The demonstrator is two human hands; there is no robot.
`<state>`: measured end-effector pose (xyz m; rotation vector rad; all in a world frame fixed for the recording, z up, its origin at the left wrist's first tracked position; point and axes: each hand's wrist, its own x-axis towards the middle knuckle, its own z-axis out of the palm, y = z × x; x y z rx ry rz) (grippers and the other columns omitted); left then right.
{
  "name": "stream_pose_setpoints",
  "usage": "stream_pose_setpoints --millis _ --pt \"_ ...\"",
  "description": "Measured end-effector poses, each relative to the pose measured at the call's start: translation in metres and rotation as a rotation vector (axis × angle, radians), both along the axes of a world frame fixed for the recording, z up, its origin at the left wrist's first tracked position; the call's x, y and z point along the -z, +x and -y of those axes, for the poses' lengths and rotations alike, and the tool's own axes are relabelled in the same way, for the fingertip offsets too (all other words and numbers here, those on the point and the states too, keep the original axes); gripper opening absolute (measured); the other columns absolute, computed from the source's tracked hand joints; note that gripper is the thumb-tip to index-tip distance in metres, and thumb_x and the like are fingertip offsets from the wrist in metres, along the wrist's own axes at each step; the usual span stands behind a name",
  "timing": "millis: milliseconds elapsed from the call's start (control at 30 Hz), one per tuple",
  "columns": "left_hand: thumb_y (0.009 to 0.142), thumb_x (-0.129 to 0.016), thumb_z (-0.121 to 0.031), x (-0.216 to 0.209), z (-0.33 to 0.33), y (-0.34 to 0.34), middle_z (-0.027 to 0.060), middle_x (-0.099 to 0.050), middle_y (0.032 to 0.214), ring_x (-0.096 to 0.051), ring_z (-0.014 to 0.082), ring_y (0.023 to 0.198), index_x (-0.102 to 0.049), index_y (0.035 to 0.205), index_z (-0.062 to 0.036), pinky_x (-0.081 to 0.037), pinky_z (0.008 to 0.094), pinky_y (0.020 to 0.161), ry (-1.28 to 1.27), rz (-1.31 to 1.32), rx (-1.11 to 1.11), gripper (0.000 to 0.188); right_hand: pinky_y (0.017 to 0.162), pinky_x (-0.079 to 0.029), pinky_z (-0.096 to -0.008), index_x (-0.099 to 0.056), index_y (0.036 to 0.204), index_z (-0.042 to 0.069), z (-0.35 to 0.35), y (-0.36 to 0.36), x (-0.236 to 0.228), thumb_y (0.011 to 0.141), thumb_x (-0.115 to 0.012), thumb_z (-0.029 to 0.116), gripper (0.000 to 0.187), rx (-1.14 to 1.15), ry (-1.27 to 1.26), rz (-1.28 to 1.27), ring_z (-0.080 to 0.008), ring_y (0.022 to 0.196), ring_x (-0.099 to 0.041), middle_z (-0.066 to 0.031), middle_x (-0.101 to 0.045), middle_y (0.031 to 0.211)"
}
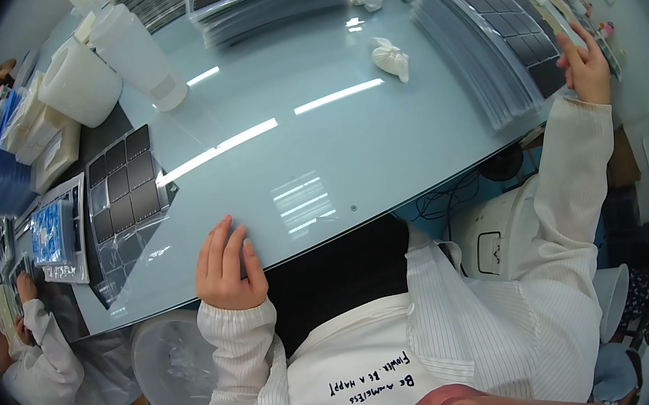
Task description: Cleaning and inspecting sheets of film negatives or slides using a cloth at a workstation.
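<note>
My left hand [230, 269] rests at the near edge of the glass-topped table [257, 170], fingers stretched out and slightly apart, holding nothing. My right arm reaches far to the right. Beyond the table's corner, my right hand [588, 68] has its fingers extended and apart beside a tall stack of clear plastic trays [476, 57]. The top tray carries dark rectangular pieces in rows. A pale strip-like thing [556, 20] lies close to the right fingertips; contact cannot be made out. A crumpled white wipe [391, 59] lies on the glass left of the stack.
Another tray stack [278, 8] stands at the far edge. On the left are a translucent bottle [138, 56], a white roll [80, 85], a sheet of dark squares [124, 185] and a blue-wrapped pack [53, 232]. A co-worker [46, 362] sits left, past a plastic bin [172, 372].
</note>
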<state>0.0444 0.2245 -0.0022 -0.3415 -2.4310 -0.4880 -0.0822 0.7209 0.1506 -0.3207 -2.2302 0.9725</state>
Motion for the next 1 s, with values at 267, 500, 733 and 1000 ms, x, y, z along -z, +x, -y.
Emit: stream_pose_setpoints --millis 267,500,733,1000 --pt "0.076 -0.057 -0.005 0.007 0.004 0.000 0.0163 -0.067 0.100 -0.065 0.0330 0.090 -0.066 0.088 0.0013 -0.054 0.0377 0.079 -0.028 -0.032 -0.031 0.017 0.067 -0.047 -0.0255 -0.065 0.110 0.007 0.172 -0.111 0.043 0.082 -0.072 0.026 0.035 -0.455 0.708 -0.153 -0.0149 0.074 -0.059 -0.0014 -0.063 0.075" --pt "0.074 -0.059 -0.008 0.004 0.003 -0.006 0.0129 -0.067 0.099 -0.065 0.0294 0.089 -0.068 0.089 -0.0016 -0.054 0.0355 0.077 -0.038 -0.042 -0.029 0.018 0.091 -0.046 -0.0367 -0.061 0.111 0.005 0.227 -0.224 0.086 0.075 -0.070 0.022 0.041 -0.650 0.764 -0.789 -0.0278 0.105 -0.057 -0.0102 -0.064 0.094" --pt "0.075 -0.059 -0.009 0.005 0.006 -0.003 0.0127 -0.068 0.099 -0.065 0.0287 0.089 -0.068 0.088 -0.0016 -0.054 0.0348 0.077 -0.047 -0.050 -0.038 0.017 0.078 -0.049 -0.0356 -0.068 0.086 0.012 0.230 -0.237 0.078 0.079 -0.052 0.011 0.017 -0.412 1.214 -0.275 -0.0225 0.085 -0.061 -0.0041 -0.066 0.080" --pt "0.074 -0.061 -0.009 0.009 0.008 0.000 0.0125 -0.068 0.099 -0.065 0.0283 0.089 -0.068 0.089 -0.0018 -0.054 0.0343 0.077 -0.038 -0.062 -0.060 0.018 0.063 -0.050 -0.0319 -0.067 0.082 0.011 0.230 -0.098 0.011 0.069 -0.062 0.010 0.014 -0.303 1.030 -0.806 -0.0233 0.074 -0.060 -0.0026 -0.067 0.077"
